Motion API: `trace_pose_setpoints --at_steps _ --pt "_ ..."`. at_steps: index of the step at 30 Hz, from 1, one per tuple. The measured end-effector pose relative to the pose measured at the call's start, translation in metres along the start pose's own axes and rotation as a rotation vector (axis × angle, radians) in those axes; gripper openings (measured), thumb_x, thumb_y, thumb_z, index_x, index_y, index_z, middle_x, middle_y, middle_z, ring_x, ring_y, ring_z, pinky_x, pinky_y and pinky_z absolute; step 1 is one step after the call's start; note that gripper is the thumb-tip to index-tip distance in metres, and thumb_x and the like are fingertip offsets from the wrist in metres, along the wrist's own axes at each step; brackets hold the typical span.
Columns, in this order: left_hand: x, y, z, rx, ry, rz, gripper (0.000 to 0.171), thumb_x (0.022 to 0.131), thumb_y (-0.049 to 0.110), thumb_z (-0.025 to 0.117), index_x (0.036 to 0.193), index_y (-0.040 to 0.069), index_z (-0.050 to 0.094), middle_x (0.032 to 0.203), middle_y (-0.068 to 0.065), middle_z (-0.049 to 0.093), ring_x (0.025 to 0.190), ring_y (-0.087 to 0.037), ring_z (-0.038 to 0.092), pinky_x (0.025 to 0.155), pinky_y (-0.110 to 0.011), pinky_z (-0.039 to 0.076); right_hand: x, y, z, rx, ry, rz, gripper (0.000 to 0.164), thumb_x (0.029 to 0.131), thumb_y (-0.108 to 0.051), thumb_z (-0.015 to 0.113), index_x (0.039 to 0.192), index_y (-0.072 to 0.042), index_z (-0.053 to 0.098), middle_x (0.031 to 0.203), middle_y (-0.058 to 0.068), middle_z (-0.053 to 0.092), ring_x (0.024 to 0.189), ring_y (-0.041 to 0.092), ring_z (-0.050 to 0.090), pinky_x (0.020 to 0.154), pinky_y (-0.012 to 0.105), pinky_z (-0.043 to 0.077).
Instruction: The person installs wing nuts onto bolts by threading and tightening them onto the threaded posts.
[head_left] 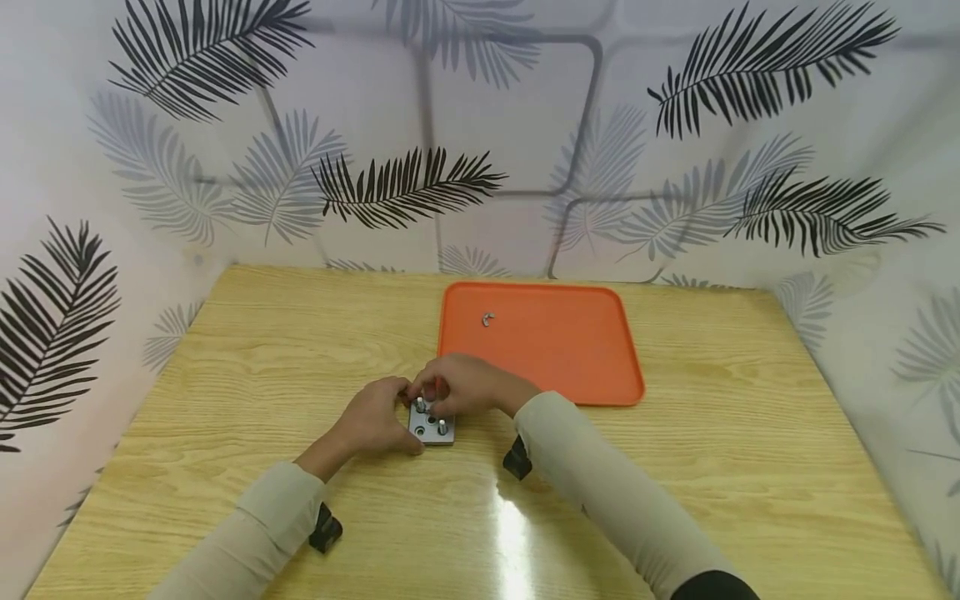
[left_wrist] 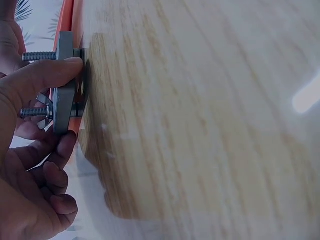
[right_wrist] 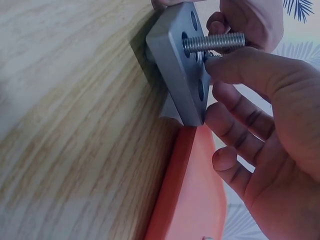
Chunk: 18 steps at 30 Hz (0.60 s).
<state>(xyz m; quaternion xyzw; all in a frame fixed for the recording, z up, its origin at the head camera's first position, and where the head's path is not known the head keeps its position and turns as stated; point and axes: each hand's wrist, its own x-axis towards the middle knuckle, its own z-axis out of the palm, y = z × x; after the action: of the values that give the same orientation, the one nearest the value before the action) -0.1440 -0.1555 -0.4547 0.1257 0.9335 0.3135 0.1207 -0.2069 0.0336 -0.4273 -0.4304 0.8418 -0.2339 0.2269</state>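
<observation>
A grey metal plate [head_left: 432, 438] with several holes is held just above the table, left of the tray's near corner. Two threaded bolts stand up through it, the nearer one [head_left: 442, 427] bare. On the other bolt sits a wing nut [left_wrist: 44, 111], low against the plate in the left wrist view. My left hand [head_left: 375, 421] grips the plate's left side between thumb and fingers. My right hand [head_left: 468, 385] reaches over from the far right, thumb and forefinger pinching at the wing nut. Those fingertips partly hide the nut in the right wrist view.
An orange tray [head_left: 555, 350] lies behind the hands on the wood-grain table [head_left: 712, 467]. A second wing nut [head_left: 487, 319] rests in it toward the left. A leaf-patterned wall covering [head_left: 510, 233] rises behind the table.
</observation>
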Motion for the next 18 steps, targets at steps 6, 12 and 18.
trace_pose_setpoints --at_steps 6,12,18 --pt "0.0003 -0.0007 0.0001 -0.002 0.005 -0.005 0.064 0.059 0.026 0.094 0.111 0.005 0.065 0.105 -0.007 0.067 0.095 -0.021 0.059 0.086 -0.042 0.052 0.0006 -0.0004 -0.0028 0.044 -0.017 -0.003 0.031 0.088 -0.008 0.073 0.119 -0.012 0.070 0.100 0.006 0.065 0.088 0.017 0.057 0.077 0.022 0.046" --pt "-0.0001 -0.0005 0.0006 0.005 0.004 -0.002 0.067 0.058 0.027 0.094 0.114 0.003 0.064 0.110 -0.009 0.068 0.100 -0.023 0.061 0.091 -0.046 0.053 0.0028 0.0005 -0.0031 0.081 -0.037 -0.027 0.035 0.087 -0.004 0.073 0.121 -0.010 0.070 0.111 0.004 0.066 0.093 0.017 0.059 0.081 0.022 0.049" --pt "-0.0005 -0.0008 0.0004 0.000 0.003 -0.015 0.066 0.058 0.027 0.094 0.112 0.004 0.064 0.107 -0.008 0.068 0.096 -0.021 0.061 0.089 -0.044 0.053 0.0051 0.0001 -0.0025 0.173 -0.042 -0.038 0.036 0.086 0.006 0.067 0.120 -0.006 0.070 0.121 0.007 0.069 0.105 0.018 0.063 0.085 0.022 0.053"
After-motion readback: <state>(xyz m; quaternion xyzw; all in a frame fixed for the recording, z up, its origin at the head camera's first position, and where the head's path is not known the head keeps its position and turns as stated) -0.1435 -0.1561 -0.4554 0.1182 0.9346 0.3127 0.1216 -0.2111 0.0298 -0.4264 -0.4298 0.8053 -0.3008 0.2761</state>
